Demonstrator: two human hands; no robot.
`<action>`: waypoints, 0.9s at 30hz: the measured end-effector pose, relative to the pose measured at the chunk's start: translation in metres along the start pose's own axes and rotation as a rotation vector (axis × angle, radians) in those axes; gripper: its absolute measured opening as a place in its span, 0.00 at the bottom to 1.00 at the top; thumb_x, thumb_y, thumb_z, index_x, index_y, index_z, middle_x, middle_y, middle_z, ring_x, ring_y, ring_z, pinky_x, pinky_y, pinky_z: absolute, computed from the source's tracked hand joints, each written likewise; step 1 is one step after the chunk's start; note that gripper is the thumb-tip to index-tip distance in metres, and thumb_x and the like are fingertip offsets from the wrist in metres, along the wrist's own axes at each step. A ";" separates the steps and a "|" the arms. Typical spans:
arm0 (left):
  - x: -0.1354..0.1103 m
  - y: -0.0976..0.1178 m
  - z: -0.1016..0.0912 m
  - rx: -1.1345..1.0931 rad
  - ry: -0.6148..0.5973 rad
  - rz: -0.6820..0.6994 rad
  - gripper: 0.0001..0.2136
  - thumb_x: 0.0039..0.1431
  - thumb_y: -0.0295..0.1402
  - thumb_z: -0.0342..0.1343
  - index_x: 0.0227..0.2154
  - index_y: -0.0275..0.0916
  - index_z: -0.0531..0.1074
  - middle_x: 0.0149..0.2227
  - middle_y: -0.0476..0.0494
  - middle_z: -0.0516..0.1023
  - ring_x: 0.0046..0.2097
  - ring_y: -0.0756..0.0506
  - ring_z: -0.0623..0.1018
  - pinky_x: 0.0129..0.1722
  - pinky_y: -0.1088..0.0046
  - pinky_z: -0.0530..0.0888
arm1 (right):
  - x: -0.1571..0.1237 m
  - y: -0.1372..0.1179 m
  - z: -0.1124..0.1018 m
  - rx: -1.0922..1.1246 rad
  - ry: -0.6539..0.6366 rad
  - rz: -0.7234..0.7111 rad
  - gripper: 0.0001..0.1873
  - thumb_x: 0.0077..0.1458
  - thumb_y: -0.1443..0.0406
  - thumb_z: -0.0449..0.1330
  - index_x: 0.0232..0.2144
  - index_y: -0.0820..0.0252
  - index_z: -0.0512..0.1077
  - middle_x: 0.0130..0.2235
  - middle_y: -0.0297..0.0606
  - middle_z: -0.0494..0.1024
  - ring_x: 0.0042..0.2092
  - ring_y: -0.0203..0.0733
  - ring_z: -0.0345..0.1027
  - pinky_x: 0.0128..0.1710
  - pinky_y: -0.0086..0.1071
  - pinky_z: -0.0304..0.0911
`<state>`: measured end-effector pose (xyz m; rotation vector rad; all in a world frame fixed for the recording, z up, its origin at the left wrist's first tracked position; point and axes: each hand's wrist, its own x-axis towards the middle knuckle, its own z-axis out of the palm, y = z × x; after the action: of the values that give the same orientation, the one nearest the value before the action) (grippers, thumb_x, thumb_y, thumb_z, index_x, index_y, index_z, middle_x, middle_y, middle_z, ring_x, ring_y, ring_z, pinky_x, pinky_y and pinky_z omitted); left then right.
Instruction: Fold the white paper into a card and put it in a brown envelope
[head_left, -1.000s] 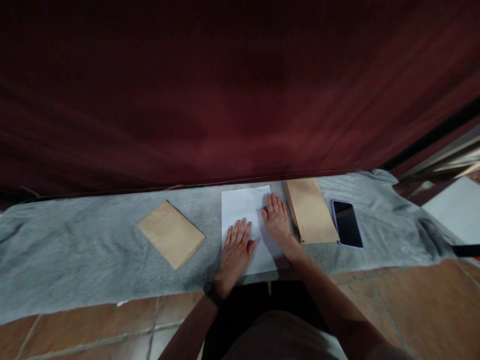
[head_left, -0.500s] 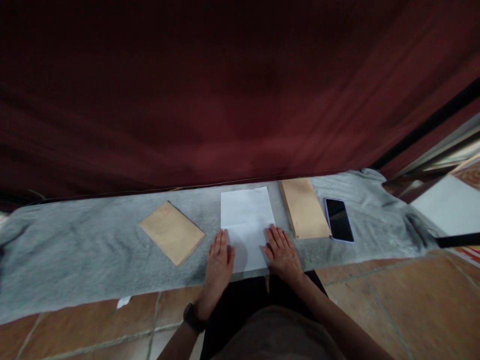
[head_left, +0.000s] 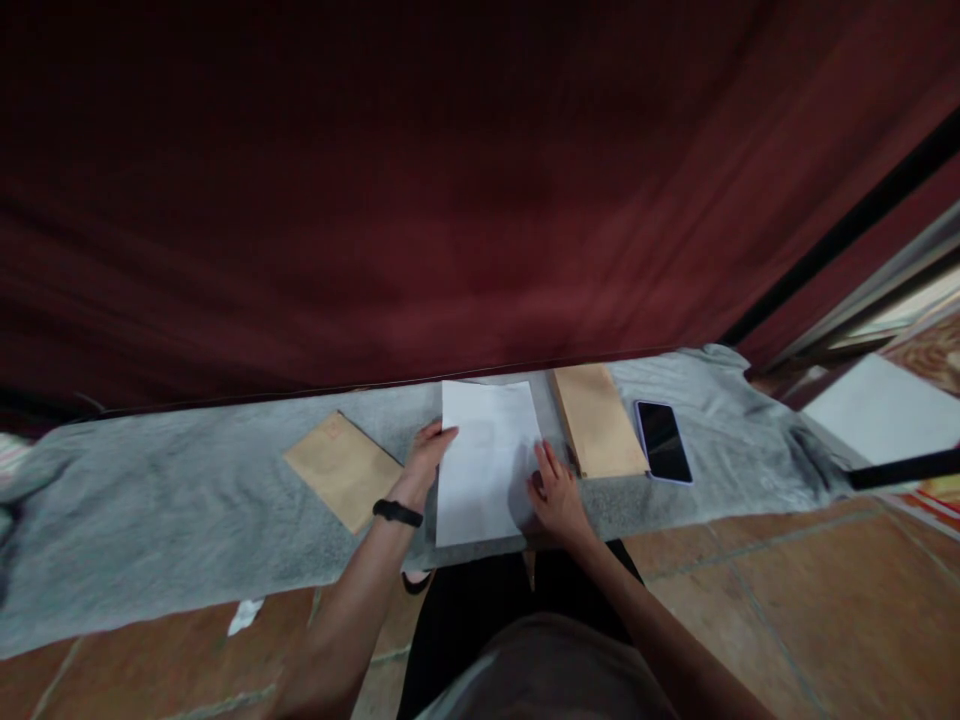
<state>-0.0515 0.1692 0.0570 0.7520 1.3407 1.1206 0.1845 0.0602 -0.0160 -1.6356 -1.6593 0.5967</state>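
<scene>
A white sheet of paper (head_left: 487, 480) lies on the grey cloth (head_left: 202, 500) in front of me. At its left edge my left hand (head_left: 427, 449) is closed, with the thumb on top and the fingers at or under the margin. My right hand (head_left: 556, 495) lies at the right edge with its fingers apart, the fingertips touching the paper. Just right of that hand is a stack of brown envelopes (head_left: 604, 420). One more brown envelope (head_left: 341, 468) lies slanted to the left, near my left wrist.
A phone (head_left: 664, 442) in a pale purple case lies right of the envelope stack. A dark red curtain (head_left: 450, 250) hangs behind the cloth. White paper (head_left: 885, 410) is at the far right. Below are floor tiles (head_left: 757, 580) with a white scrap (head_left: 244, 615).
My left hand has gone from flat on the paper to gripping its left edge, farther up. The right hand's fingers have bent and shifted slightly. The sheet's middle crease no longer shows clearly.
</scene>
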 end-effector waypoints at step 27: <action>-0.075 0.003 -0.071 0.985 -0.347 0.857 0.14 0.62 0.26 0.53 0.44 0.46 0.81 0.52 0.42 0.82 0.56 0.40 0.78 0.61 0.52 0.70 | 0.029 -0.019 -0.086 0.357 -0.295 -0.353 0.16 0.58 0.52 0.65 0.44 0.53 0.80 0.46 0.41 0.83 0.53 0.51 0.75 0.66 0.54 0.57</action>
<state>-0.1129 0.0886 0.0772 2.2830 1.2403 0.8106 0.2390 0.0732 0.0577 -1.0072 -1.8659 0.9210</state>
